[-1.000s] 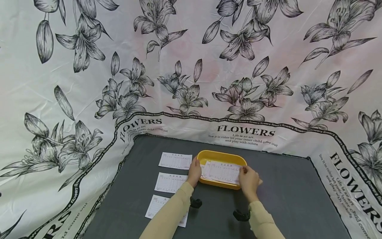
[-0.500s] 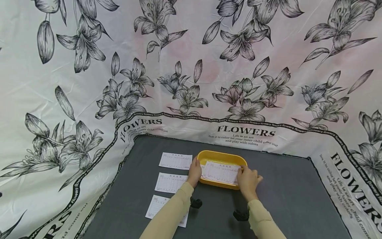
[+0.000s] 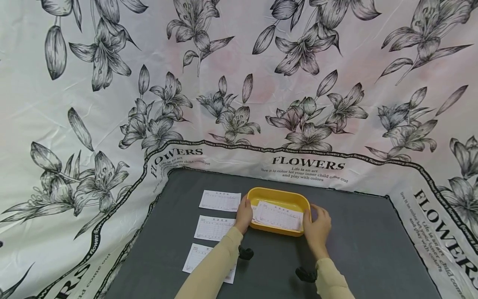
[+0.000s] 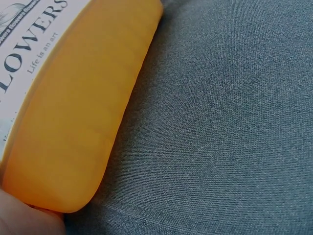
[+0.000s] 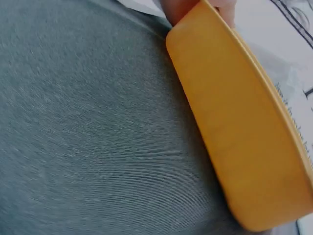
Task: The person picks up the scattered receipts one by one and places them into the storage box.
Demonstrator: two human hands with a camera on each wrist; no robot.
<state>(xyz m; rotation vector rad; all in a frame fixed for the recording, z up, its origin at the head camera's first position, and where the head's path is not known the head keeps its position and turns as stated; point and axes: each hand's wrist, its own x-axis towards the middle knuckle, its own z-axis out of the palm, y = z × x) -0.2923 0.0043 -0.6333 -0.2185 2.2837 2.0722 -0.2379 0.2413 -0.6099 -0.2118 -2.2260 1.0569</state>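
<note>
i have the yellow tray (image 3: 274, 229) between my two hands, sitting on the grey cloth toward its far side. my left hand (image 3: 244, 214) grips the tray's left end – seen from my right wrist, its fingers lie on both sides of the wall. my right hand (image 3: 318, 226) is clamped on the right end, thumb at the rim and fingers round the outside.

behind the tray a narrow band of grey runs up to the hem of the patterned sheet (image 3: 231, 104); to the right of my right hand the grey spreads wide, as far as the sheet's side. on the left three slips lie in a column: the far slip (image 3: 220, 201) has its right edge just beside my left hand, the middle slip (image 3: 213, 228) is nearer me, and the near slip (image 3: 198, 257) is partly under my left sleeve (image 3: 209, 265). more slips (image 3: 280, 215) lie stacked in the tray, the upper one tilted a little, its right edge near my right thumb.

the sheet reads "flowers" in bold, with "life is an art – live it in color let your inner child come out and play with colors" beneath; its black border repeats "flowers". the slips carry printed grids and headings, too small for me to read.
</note>
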